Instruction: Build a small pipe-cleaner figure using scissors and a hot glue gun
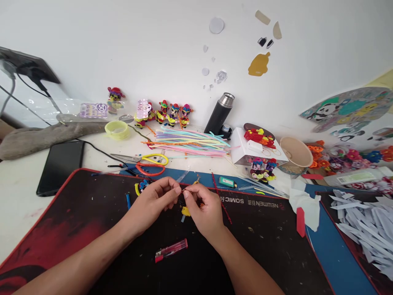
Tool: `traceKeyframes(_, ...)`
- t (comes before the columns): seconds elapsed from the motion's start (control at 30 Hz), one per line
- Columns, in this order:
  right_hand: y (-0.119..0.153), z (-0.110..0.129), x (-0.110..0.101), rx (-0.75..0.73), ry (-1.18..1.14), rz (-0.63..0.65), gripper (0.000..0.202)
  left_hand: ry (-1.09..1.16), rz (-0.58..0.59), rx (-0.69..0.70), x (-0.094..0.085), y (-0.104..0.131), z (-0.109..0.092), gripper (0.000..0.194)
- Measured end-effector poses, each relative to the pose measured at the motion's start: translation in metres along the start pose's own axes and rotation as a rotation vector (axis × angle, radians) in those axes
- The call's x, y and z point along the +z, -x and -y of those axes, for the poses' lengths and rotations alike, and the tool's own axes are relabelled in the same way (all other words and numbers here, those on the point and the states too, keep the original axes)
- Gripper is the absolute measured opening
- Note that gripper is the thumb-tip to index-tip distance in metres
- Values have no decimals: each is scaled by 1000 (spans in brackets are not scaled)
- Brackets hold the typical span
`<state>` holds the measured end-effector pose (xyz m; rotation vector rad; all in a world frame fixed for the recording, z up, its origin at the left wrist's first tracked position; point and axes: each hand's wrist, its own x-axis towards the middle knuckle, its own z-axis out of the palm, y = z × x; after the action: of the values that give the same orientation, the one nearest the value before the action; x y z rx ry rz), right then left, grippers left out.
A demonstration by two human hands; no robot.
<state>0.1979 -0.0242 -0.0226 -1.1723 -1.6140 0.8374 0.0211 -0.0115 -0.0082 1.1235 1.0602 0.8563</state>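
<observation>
Over the black desk mat point(239, 254), my left hand point(159, 196) and my right hand point(204, 207) meet with thumbs and forefingers pinched together. Between the fingertips is something thin and dark, too small to name. A small yellow piece point(186, 211) shows just beside my right hand, partly hidden by it. A red lighter point(171, 250) lies below the hands. Left of my left hand is a short blue stick point(128, 201), and a blue and yellow fuzzy piece point(141, 186) is partly covered by that hand. A dark red pipe cleaner point(221, 198) stretches out right of my right hand.
Behind the mat lie scissors point(144, 162), a pile of pastel pipe cleaners point(190, 141) and a green-labelled small box point(227, 182). A black thermos point(219, 114) leans on the wall near several small figures point(173, 114). A phone point(61, 167) lies left; paper strips point(368, 225) heap at right.
</observation>
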Motion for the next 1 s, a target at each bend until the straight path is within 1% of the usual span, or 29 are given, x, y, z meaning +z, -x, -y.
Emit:
traceKeyframes(0.27, -1, 1, 0, 20, 0, 5, 17, -35, -26, 25, 1, 0, 1, 41)
traceKeyframes(0.6, 2, -1, -2, 85, -50, -20, 18, 24, -2, 22, 0, 4, -3, 40)
traceKeyframes(1.0, 3, 1, -4, 113, -53, 1, 19, -14, 1, 15, -1, 4, 0, 41)
